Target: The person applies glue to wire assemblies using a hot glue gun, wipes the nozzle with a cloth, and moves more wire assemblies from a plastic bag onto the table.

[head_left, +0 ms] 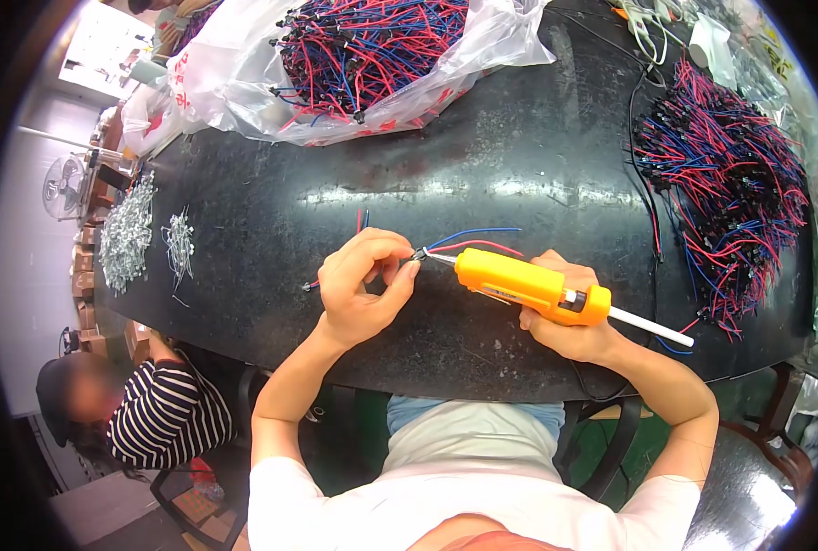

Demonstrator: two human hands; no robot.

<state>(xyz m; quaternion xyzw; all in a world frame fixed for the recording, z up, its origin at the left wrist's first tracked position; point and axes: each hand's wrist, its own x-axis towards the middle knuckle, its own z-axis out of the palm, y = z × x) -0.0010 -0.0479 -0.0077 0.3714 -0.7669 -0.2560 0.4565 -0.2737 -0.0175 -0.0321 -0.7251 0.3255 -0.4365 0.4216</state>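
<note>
In my left hand (365,280), thumb and forefinger pinch a small black connector (419,254) with one blue wire and one red wire running off to the right. My right hand (570,317) wraps round a yellow hot glue gun (510,278). Its nozzle points left and meets, or nearly meets, the connector. A white glue stick (652,326) sticks out of the gun's back end. Just behind and beside my left hand lie more red and blue wire ends (361,220), partly hidden by the fingers.
A plastic bag (230,87) at the back holds a heap of red and blue wires (372,46). Another wire pile (730,174) covers the right side. White small parts (128,234) lie at left on the black table (519,138). A person (166,413) in stripes sits lower left.
</note>
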